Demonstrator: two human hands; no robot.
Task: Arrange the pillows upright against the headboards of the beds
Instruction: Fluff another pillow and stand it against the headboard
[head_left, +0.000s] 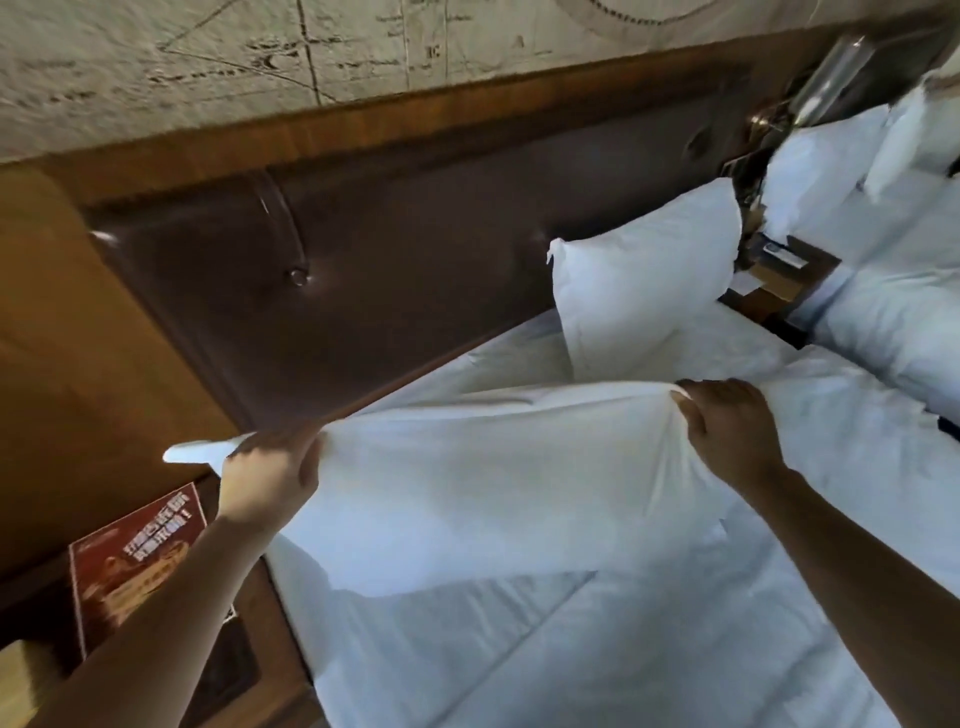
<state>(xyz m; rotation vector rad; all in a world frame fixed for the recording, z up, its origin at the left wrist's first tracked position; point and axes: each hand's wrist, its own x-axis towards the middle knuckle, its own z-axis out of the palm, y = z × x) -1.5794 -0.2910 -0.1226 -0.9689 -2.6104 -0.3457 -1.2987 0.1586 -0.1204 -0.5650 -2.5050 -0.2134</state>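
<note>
bedcover (597, 649): white and mostly smooth, running from the bottom of the view up to the foot of the headboard (415, 270).
leaflet (135, 561): red printed card lying on dark wood below the headboard's left end, beside the person's left forearm.
left hand (270, 467): fingers curled tight round the top left corner of the held pillow (493, 478), with a flap of fabric poking out past the knuckles. The hand is just in front of the headboard's lower left edge.
right hand (727, 431): fingers bunched and closed on the top right corner of the held pillow, further out from the headboard and over the bedcover.
held pillow: white and slack, its top edge stretched between both hands. It hangs in front of the headboard, not leaning on it, with its lower edge above the bedcover.
second pillow (644, 280): white and plump, standing upright against the right part of the headboard.
headboard: dark brown, padded and buttoned, in a wooden frame.
bedside table (779, 270): wooden, just past the headboard's right end.
other bed (893, 322): beyond the headboard's right end, in white bedding, with white pillows (815, 171) heaped at its head.
wall (208, 62): pale, with map-like lines, above the headboard.
</note>
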